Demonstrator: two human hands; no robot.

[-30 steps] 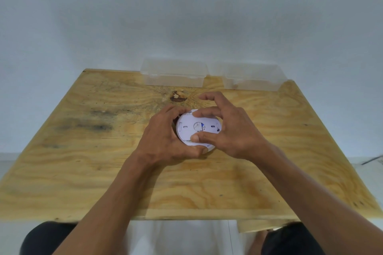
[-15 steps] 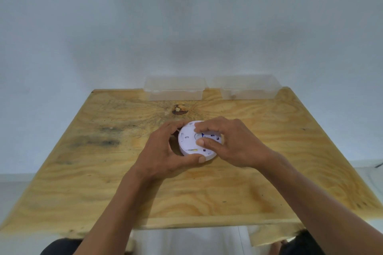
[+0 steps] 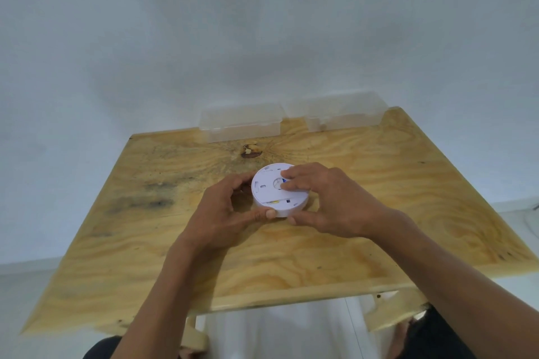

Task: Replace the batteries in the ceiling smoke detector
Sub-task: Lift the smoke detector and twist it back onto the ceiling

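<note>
A round white smoke detector (image 3: pixel 269 188) is held just above the middle of the plywood table (image 3: pixel 379 198), its flat back face turned up toward me. That face shows small slots, a round centre piece and a blue mark. My left hand (image 3: pixel 224 213) cups its left and near rim, thumb under the front edge. My right hand (image 3: pixel 329 201) grips the right side, with fingers lying over the centre of the back face and thumb on the front rim. No batteries are visible.
Two clear plastic boxes stand along the table's far edge: one (image 3: pixel 242 122) at centre-left and one (image 3: pixel 341 114) at centre-right, against the white wall. A dark knot (image 3: pixel 250 151) marks the wood just beyond the detector. My knees show below the near edge.
The camera has tilted up, so the table sits lower in view. The detector has tipped with its near edge toward me, and my right fingers have slid over its centre.
</note>
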